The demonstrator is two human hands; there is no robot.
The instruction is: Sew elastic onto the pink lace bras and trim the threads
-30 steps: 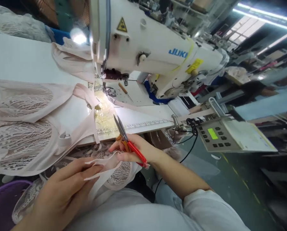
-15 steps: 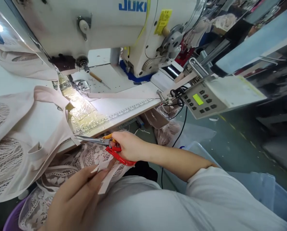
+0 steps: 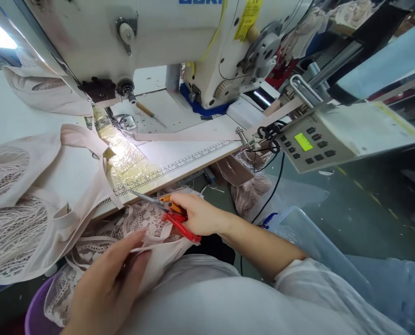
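My right hand [image 3: 198, 215] is closed around red-handled thread snips [image 3: 165, 213] whose blades point left, just below the table's front edge. My left hand [image 3: 108, 284] sits low over my lap, its fingers pinching a pale pink strap [image 3: 148, 249] of a lace garment [image 3: 123, 232]. The snips' blades hover over the lace a little above that strap. More of the pink lace garment [image 3: 29, 204] lies spread on the table to the left, running under the needle area.
A white sewing machine [image 3: 158, 42] stands behind, with its presser foot [image 3: 125, 123] lit. A ruler strip [image 3: 179, 163] edges the table. A control panel [image 3: 308, 146] hangs at the right; a clear plastic bin [image 3: 315, 242] and a purple basket [image 3: 36, 311] sit below.
The view has tilted down and closed in on the machine. My right hand turned the snips from pointing up to pointing left, low over the lace. My left hand keeps its pinch on the strap.
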